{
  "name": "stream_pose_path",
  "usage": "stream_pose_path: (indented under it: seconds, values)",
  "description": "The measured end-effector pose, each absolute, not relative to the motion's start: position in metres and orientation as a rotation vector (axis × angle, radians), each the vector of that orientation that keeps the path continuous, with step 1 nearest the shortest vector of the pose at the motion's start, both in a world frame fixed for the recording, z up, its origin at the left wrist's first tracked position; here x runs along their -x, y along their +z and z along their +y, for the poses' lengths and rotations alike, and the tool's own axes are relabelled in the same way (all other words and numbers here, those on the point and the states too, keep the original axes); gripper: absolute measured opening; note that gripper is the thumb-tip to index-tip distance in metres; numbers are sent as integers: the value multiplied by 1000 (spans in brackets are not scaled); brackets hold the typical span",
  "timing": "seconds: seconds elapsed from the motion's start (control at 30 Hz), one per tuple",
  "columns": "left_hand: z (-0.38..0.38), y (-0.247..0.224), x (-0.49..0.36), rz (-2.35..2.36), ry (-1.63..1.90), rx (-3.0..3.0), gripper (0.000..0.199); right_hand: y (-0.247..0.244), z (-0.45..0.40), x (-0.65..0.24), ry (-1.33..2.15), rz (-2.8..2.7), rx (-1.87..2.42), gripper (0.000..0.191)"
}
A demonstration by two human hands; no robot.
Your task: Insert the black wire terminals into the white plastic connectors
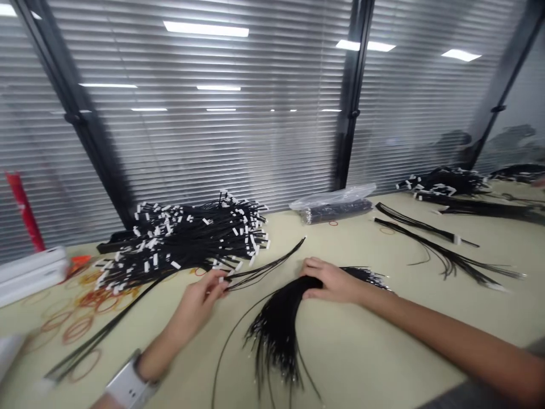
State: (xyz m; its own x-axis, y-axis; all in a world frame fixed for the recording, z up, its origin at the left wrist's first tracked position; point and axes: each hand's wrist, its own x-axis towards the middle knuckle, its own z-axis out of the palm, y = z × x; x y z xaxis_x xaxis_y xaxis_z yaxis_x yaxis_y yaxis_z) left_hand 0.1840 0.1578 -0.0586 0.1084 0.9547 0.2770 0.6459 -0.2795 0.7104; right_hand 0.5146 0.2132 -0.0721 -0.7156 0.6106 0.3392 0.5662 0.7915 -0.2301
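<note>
My left hand (pixel 206 295), with a white watch on its wrist, pinches the white connector end of a few thin black cables (pixel 272 266). Those cables fan out to the right toward the middle of the table. My right hand (pixel 326 279) is wrapped round a thick bundle of black wires (pixel 279 318), whose loose ends with small shiny tips spread toward me. The bundle's other end shows to the right, behind the hand. Just beyond my left hand lies a big pile of black cables with white connectors (pixel 187 238).
Rubber bands (pixel 79 328) and a white device (pixel 32 275) lie at the left. A plastic-wrapped bundle (pixel 336 210) rests by the blinds. Loose cable groups (pixel 447 253) and another cable pile (pixel 447 182) are on the right of the table (pixel 366 346).
</note>
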Motion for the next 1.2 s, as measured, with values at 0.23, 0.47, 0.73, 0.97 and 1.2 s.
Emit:
stream_pose_path:
  seconds: [0.23, 0.47, 0.73, 0.97, 1.2]
  values:
    - [150, -69, -200, 1516, 1001, -2002, 24, -46, 206, -512, 188, -2613, 889, 57]
    - [151, -76, -200, 1491, 1006, -1915, 25, -31, 187, -459, 465, -2851, 540, 14]
    - [151, -77, -199, 1430, 1039, -1801, 24, -45, 177, -458, 443, -2788, 581, 20]
    - [144, -75, -202, 1352, 1079, -1652, 26, -48, 185, -460, 445, -2615, 614, 21]
    - [142, -75, -207, 1297, 1117, -1521, 27, -56, 190, -458, 491, -2535, 589, 20]
